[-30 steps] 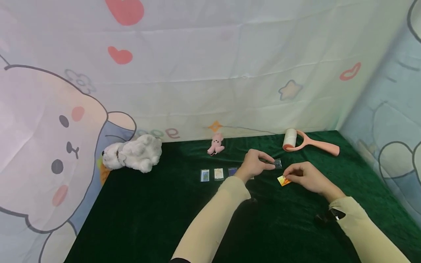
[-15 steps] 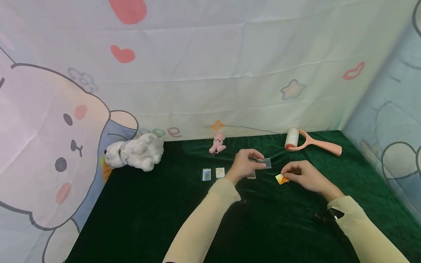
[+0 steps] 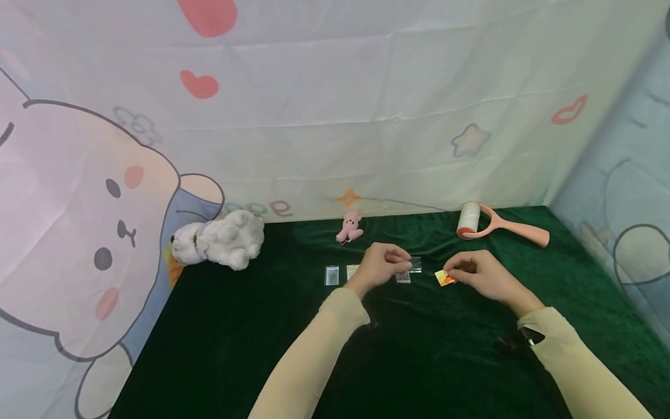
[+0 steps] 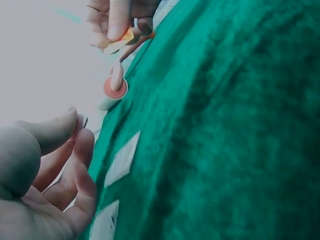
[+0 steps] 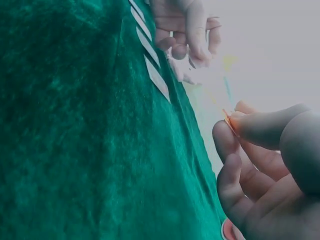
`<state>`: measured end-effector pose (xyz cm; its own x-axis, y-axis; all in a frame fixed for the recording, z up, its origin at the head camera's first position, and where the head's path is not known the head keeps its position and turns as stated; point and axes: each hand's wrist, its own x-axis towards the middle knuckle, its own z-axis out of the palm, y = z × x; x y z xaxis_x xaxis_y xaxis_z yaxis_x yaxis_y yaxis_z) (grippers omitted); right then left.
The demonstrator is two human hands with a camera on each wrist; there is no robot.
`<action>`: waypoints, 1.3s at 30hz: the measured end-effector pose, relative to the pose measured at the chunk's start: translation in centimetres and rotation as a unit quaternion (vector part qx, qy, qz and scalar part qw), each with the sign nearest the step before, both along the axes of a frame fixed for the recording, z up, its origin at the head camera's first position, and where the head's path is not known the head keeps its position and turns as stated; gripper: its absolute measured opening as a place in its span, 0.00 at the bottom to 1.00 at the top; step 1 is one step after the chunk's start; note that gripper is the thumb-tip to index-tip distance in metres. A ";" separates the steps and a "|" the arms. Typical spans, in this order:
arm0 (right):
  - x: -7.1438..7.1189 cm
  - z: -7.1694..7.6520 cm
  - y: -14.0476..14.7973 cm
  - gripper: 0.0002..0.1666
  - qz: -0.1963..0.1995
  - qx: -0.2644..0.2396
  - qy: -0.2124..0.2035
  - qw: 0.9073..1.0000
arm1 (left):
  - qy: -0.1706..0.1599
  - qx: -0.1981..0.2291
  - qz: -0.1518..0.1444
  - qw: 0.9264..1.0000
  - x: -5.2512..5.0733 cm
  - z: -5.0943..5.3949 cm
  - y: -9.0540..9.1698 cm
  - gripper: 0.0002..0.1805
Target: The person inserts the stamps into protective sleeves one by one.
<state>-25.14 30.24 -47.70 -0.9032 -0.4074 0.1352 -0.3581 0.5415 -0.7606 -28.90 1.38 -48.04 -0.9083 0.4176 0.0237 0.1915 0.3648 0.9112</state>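
My left hand (image 3: 378, 267) pinches a small clear plastic sleeve (image 3: 416, 265) between thumb and fingertips, above the green cloth. A little to the right, my right hand (image 3: 484, 276) pinches a small yellow and orange card (image 3: 442, 278) by its edge. The card and the sleeve are apart. Under the left hand lie several small sleeved cards in a row, among them a blue one (image 3: 332, 276) at the left end and one at the right end (image 3: 403, 278). The left hand hides part of this row. In the left wrist view, two pale cards (image 4: 122, 160) lie on the cloth.
A pink lint roller (image 3: 502, 226) lies behind the right hand. Toward the back stands a small pink plush toy (image 3: 350, 225), and a white plush dog (image 3: 222, 240) lies at the left edge. A printed curtain (image 3: 324, 116) rises behind the green cloth (image 3: 235, 349).
My left hand has moved left, drawing the clear sleeve away from the right hand and over the row of cards. The right hand with the orange card has barely moved.
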 end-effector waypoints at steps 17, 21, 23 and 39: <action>-0.1 0.5 -2.5 0.06 -0.018 -0.035 0.020 0.999 | -0.006 0.017 0.007 1.000 0.8 -1.0 -2.3 0.09; -0.2 0.5 -3.0 0.06 -0.014 -0.047 0.017 0.999 | -0.014 0.027 0.015 0.999 1.1 -1.1 -2.8 0.10; -0.2 0.5 -3.3 0.06 -0.010 -0.056 0.012 0.998 | -0.016 0.032 0.017 0.999 1.2 -1.3 -2.9 0.11; 0.0 0.8 -5.5 0.05 -0.001 -0.056 0.011 0.998 | -0.019 0.077 0.034 0.996 2.0 -1.0 -3.6 0.06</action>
<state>-25.12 24.79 -46.91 -0.9001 -0.3874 0.1994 -0.3746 0.4543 -0.8083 -26.89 -2.21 -49.07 -0.9361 0.3484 0.0483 0.1358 0.2314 0.9633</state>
